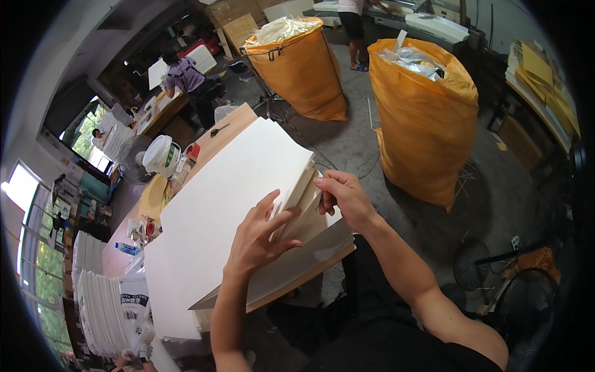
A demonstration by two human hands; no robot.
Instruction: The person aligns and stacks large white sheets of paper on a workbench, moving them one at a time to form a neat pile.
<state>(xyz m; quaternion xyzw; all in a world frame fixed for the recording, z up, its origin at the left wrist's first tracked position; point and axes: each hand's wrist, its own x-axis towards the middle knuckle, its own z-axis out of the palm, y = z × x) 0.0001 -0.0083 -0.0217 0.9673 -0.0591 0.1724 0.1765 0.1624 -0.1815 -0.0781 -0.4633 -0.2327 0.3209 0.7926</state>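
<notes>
A large stack of white sheets [223, 167] lies on the table in front of me, its right-hand edges fanned into several layers. My left hand [255, 239] is over the near right side of the stack, fingers spread, fingertips by the layered edges. At the stack's right corner, my right hand [345, 197] is closed, thumb and forefinger pinched together beside the layer edges. What the pinch holds is too small to make out. Beneath the upper layers, a greyish sheet [310, 253] sticks out toward me.
Two tall orange sacks, one [424, 118] full of plastic scrap and one [297, 71] of white strips, stand beyond the table. A white bucket [162, 155], tape rolls [149, 227] and a bottle [127, 248] sit left. A fan [527, 310] is at lower right. Co-workers work farther off.
</notes>
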